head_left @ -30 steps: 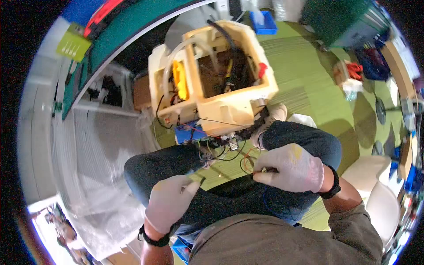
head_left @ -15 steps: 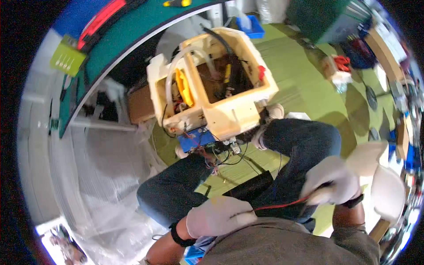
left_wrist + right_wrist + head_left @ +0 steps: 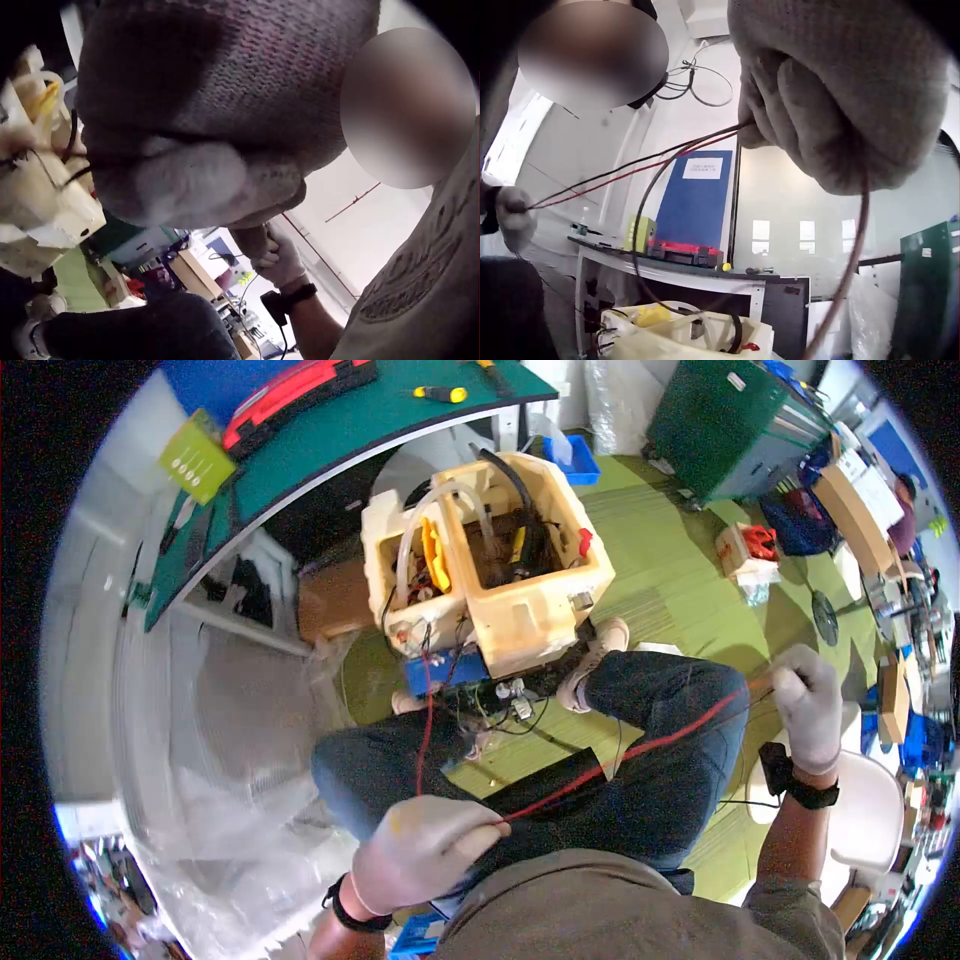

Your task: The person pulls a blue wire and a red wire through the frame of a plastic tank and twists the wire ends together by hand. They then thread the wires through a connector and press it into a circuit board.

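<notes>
Between my two hands a red wire (image 3: 640, 748) is drawn out slantwise over my lap. In the right wrist view a black wire (image 3: 607, 176) runs beside it. My left hand (image 3: 425, 855), in a white knit glove, pinches the wires low over my left thigh. My gloved right hand (image 3: 808, 705) is raised past my right knee, fingers curled round their other end; a dark length loops down below it. Another red stretch (image 3: 427, 730) rises from the left hand to a cream plastic housing (image 3: 525, 620) in front of me. The left wrist view mostly shows the back of the glove.
Yellow and black parts and hoses sit inside the housing, with a blue block (image 3: 445, 673) and small fittings at its front. A green-topped bench (image 3: 370, 420) stands behind it. A white chair (image 3: 868, 810) is at my right, plastic sheeting (image 3: 220, 800) at my left.
My hands have moved apart, the right one going up and to the right, the left slightly left. A much longer stretch of red wire now shows between them.
</notes>
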Tool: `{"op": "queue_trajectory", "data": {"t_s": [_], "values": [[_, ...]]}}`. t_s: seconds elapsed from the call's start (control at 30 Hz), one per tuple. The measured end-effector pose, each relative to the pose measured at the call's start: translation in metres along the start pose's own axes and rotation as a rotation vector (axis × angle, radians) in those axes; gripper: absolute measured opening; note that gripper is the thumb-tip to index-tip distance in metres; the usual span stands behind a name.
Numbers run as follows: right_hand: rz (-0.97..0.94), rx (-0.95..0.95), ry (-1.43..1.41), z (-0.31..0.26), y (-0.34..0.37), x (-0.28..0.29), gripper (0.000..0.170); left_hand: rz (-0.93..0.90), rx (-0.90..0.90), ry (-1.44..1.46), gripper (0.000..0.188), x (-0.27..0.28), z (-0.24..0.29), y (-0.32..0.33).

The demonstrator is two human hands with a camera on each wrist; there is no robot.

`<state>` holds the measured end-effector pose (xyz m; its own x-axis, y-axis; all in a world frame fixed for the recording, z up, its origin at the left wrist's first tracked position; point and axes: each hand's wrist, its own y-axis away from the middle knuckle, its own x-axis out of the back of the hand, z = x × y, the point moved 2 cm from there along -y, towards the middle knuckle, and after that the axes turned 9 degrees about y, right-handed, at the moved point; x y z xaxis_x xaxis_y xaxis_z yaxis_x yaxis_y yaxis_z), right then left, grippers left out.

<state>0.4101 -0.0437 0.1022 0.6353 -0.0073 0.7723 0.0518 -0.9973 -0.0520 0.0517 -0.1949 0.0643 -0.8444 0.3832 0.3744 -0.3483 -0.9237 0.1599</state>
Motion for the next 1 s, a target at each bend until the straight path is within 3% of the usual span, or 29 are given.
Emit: {"op": "queue_trajectory", "data": {"t_s": [0.07,0.2,0.4,0.5,0.63,0.8,0.9,1.0], "values": [[-0.077,0.164,0.019,0.005,-0.001,-0.005,0.02,0.146,-0.142,-0.109,0.005,-0.016,0.009,0.014],[-0.112,0.161,-0.142,0.015,0.021,0.009,0.02,0.18,-0.325,-0.211,0.013,-0.057,0.025,0.021],[-0.185,0.094,-0.025,0.054,0.058,0.049,0.022,0.101,-0.28,-0.392,0.018,-0.084,0.046,0.008],[0.048,0.147,0.071,0.072,0.045,0.043,0.022,0.132,-0.397,-0.384,0.02,-0.097,0.054,-0.015],[0.317,0.096,-0.058,0.072,0.028,0.046,0.023,0.116,-0.479,-0.348,0.02,-0.109,0.067,-0.054],[0.14,0.155,-0.091,0.035,-0.001,0.051,0.023,0.107,-0.577,-0.243,0.021,-0.117,0.07,-0.078],[-0.088,0.283,-0.047,0.018,-0.029,0.019,0.03,0.044,-0.588,-0.238,0.022,-0.126,0.073,-0.084],[-0.539,0.324,0.075,-0.006,-0.032,-0.045,0.05,-0.013,-0.624,-0.288,0.022,-0.135,0.067,-0.082]]}}
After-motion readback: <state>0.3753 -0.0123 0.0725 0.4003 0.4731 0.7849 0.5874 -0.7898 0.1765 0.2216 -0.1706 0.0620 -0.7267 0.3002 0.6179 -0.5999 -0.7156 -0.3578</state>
